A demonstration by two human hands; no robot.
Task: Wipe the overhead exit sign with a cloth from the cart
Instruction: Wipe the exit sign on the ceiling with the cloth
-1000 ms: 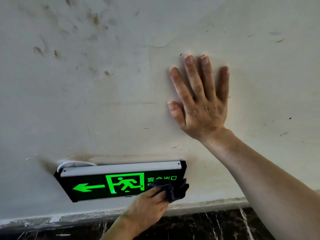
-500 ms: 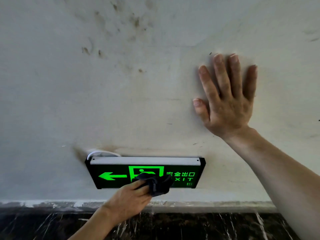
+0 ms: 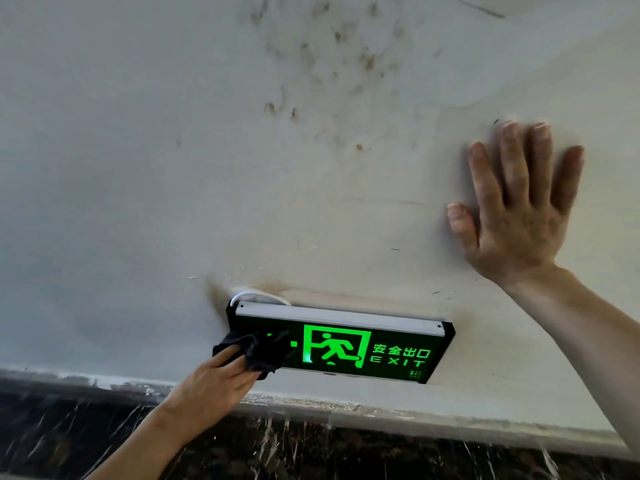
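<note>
The exit sign (image 3: 363,348) hangs from the white ceiling, black with a lit green running figure, Chinese characters and "EXIT", and a silver top rail. My left hand (image 3: 214,382) presses a dark crumpled cloth (image 3: 258,349) against the sign's left end, covering the green arrow. My right hand (image 3: 516,213) lies flat on the ceiling, fingers spread, up and to the right of the sign, holding nothing.
The ceiling (image 3: 173,168) is white with brown stains above the sign. A white cable (image 3: 256,294) loops out at the sign's top left corner. A dark marble wall band (image 3: 311,452) runs below the ceiling edge.
My left hand has slid the cloth leftward across the sign face, from its right end over the middle to the arrow end. The right hand has stayed flat on the ceiling.
</note>
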